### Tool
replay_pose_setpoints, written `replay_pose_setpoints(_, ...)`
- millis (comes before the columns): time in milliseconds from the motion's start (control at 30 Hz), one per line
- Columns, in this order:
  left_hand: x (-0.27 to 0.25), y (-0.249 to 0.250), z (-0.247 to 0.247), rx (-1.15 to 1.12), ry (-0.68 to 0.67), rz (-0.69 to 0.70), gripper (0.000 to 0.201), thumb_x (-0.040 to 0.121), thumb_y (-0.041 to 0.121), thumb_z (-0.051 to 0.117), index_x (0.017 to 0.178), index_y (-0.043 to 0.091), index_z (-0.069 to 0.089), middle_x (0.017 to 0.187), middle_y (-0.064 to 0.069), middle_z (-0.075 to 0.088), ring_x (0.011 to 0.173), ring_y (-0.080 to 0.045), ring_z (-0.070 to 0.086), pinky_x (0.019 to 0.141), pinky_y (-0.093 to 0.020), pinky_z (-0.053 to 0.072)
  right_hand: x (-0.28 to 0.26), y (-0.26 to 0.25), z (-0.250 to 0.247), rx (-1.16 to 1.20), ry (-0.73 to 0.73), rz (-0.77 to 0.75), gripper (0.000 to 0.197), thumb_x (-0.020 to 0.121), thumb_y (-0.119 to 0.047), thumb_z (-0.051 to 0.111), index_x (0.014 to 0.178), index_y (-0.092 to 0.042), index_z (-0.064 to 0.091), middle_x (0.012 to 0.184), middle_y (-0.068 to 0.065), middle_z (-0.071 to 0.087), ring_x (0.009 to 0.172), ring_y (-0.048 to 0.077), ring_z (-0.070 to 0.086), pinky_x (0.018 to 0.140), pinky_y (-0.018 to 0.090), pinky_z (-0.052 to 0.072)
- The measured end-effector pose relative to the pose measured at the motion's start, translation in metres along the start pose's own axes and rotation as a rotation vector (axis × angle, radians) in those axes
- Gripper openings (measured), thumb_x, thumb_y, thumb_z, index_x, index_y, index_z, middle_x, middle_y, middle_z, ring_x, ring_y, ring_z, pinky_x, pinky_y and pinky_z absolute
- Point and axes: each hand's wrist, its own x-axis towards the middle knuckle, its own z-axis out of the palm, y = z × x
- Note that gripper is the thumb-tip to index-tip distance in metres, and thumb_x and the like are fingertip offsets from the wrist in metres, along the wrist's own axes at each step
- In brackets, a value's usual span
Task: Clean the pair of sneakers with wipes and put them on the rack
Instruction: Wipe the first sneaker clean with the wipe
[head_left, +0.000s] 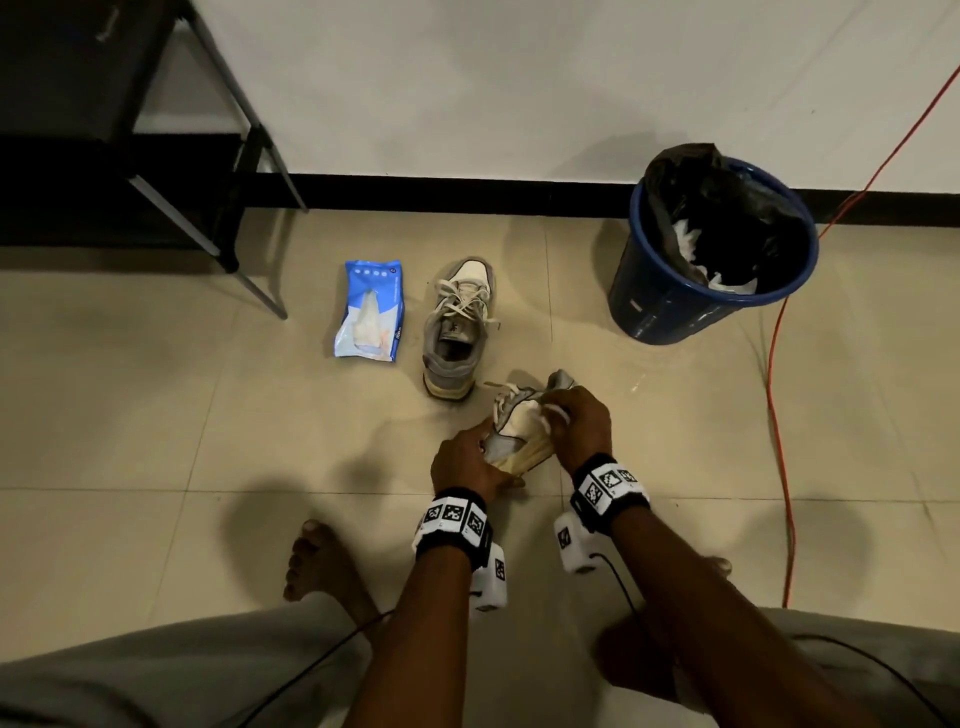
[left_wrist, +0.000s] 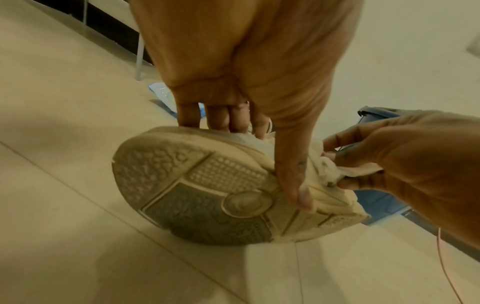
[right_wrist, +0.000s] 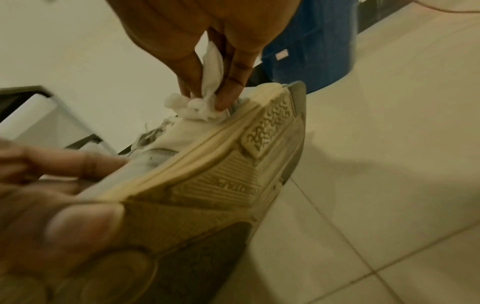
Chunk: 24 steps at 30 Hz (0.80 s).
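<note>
The grey and cream lace-up sneaker (head_left: 519, 431) is held tipped on its side above the beige tiled floor (head_left: 156, 415), its long axis running from the near left, at the heel, to the far right, at the toe; the worn cream tread sole (left_wrist: 207, 189) faces toward the person. The left hand (head_left: 467, 462) grasps the heel end, fingers (left_wrist: 221, 117) curled over the upper and the thumb pressed across the sole edge. The right hand (head_left: 582, 421) pinches a crumpled white wipe (right_wrist: 207, 107) between thumb and fingers, and the wipe touches the sneaker's upper just above the midsole near the toe.

The second grey sneaker (head_left: 457, 327) stands upright on the floor just beyond, toe pointing far. To its left lies the blue wipes packet (head_left: 369, 312). The black metal rack (head_left: 104, 130) stands at far left. A blue bin with a black liner (head_left: 711, 249) stands at far right, white wipes inside, beside an orange cable (head_left: 779, 415).
</note>
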Motion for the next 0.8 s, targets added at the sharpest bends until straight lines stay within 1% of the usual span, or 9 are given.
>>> replay_pose_setpoints(67, -0.004, 0.004, 0.000, -0.004, 0.029, -0.017, 0.098, 0.046, 0.039, 0.097, 0.135, 0.028, 0.058, 0.121, -0.001, 0.069, 0.109, -0.025, 0.064, 0.086, -0.027, 0.051, 0.005, -0.007, 0.005, -0.053, -0.004, -0.002, 0.016, 0.080, -0.009, 0.071, 0.093, -0.016, 0.076, 0.094, 0.007, 0.068, 0.089, 0.025, 0.065, 0.078, 0.022, 0.043)
replay_pose_setpoints(200, -0.013, 0.004, 0.008, -0.092, 0.097, -0.052, 0.086, 0.047, 0.041, 0.096, 0.124, 0.023, 0.063, 0.114, 0.000, 0.071, 0.104, -0.024, 0.065, 0.087, -0.031, 0.053, -0.006, -0.028, 0.013, -0.192, -0.378, -0.244, 0.012, 0.086, -0.018, 0.058, 0.090, -0.015, 0.069, 0.092, 0.009, 0.062, 0.084, 0.027, 0.060, 0.070, 0.037, 0.048)
replay_pose_setpoints(267, -0.014, -0.001, 0.013, -0.168, 0.137, -0.059, 0.085, 0.046, 0.043, 0.096, 0.121, 0.022, 0.063, 0.110, -0.001, 0.071, 0.100, -0.025, 0.066, 0.085, -0.033, 0.054, 0.015, -0.023, 0.009, -0.327, -0.285, -0.328, 0.016, 0.087, -0.016, 0.053, 0.088, -0.012, 0.069, 0.088, 0.013, 0.059, 0.079, 0.033, 0.058, 0.065, 0.036, 0.047)
replay_pose_setpoints(333, -0.010, -0.004, 0.019, -0.245, 0.176, -0.062, 0.088, 0.045, 0.038, 0.097, 0.122, 0.017, 0.060, 0.113, -0.003, 0.068, 0.102, -0.026, 0.064, 0.086, -0.036, 0.054, 0.030, -0.019, 0.003, -0.327, -0.143, -0.282, 0.012, 0.085, -0.010, 0.060, 0.088, -0.010, 0.072, 0.084, 0.015, 0.057, 0.074, 0.035, 0.058, 0.061, 0.033, 0.046)
replay_pose_setpoints(500, -0.015, -0.004, 0.028, -0.372, 0.197, -0.068, 0.086, 0.049, 0.019, 0.095, 0.122, 0.013, 0.051, 0.121, -0.004, 0.057, 0.107, -0.025, 0.057, 0.092, -0.039, 0.050, 0.007, -0.031, 0.022, -0.462, -0.446, -0.558, 0.014, 0.078, -0.011, 0.060, 0.087, -0.003, 0.069, 0.086, 0.017, 0.058, 0.076, 0.035, 0.059, 0.057, 0.038, 0.051)
replay_pose_setpoints(633, -0.015, -0.008, 0.033, -0.409, 0.253, -0.038, 0.092, 0.043, 0.019, 0.097, 0.122, 0.010, 0.051, 0.119, -0.005, 0.057, 0.105, -0.023, 0.056, 0.088, -0.033, 0.050, 0.040, -0.032, 0.014, -0.381, -0.190, -0.305, 0.010, 0.074, -0.001, 0.065, 0.079, -0.006, 0.072, 0.078, 0.015, 0.058, 0.071, 0.034, 0.058, 0.060, 0.037, 0.050)
replay_pose_setpoints(733, -0.018, -0.005, 0.034, -0.393, 0.216, -0.032, 0.089, 0.047, 0.019, 0.094, 0.123, 0.015, 0.049, 0.119, -0.002, 0.056, 0.106, -0.022, 0.056, 0.089, -0.034, 0.051, 0.010, -0.039, 0.030, -0.408, -0.420, -0.553, 0.007, 0.075, -0.013, 0.063, 0.070, -0.010, 0.068, 0.071, 0.011, 0.059, 0.067, 0.030, 0.059, 0.058, 0.035, 0.050)
replay_pose_setpoints(767, -0.021, -0.005, 0.035, -0.379, 0.211, -0.024, 0.089, 0.047, 0.022, 0.093, 0.123, 0.017, 0.048, 0.119, 0.000, 0.055, 0.105, -0.022, 0.056, 0.089, -0.036, 0.051, 0.007, -0.036, 0.031, -0.403, -0.424, -0.592, 0.012, 0.078, -0.016, 0.060, 0.070, -0.011, 0.068, 0.072, 0.011, 0.059, 0.068, 0.031, 0.059, 0.058, 0.035, 0.050)
replay_pose_setpoints(800, -0.023, -0.006, 0.039, -0.369, 0.218, -0.014, 0.090, 0.046, 0.024, 0.093, 0.123, 0.018, 0.047, 0.119, 0.000, 0.055, 0.105, -0.022, 0.056, 0.089, -0.038, 0.052, 0.011, -0.036, 0.025, -0.384, -0.424, -0.525, 0.015, 0.080, -0.016, 0.057, 0.071, -0.010, 0.068, 0.074, 0.012, 0.060, 0.070, 0.032, 0.059, 0.059, 0.036, 0.049)
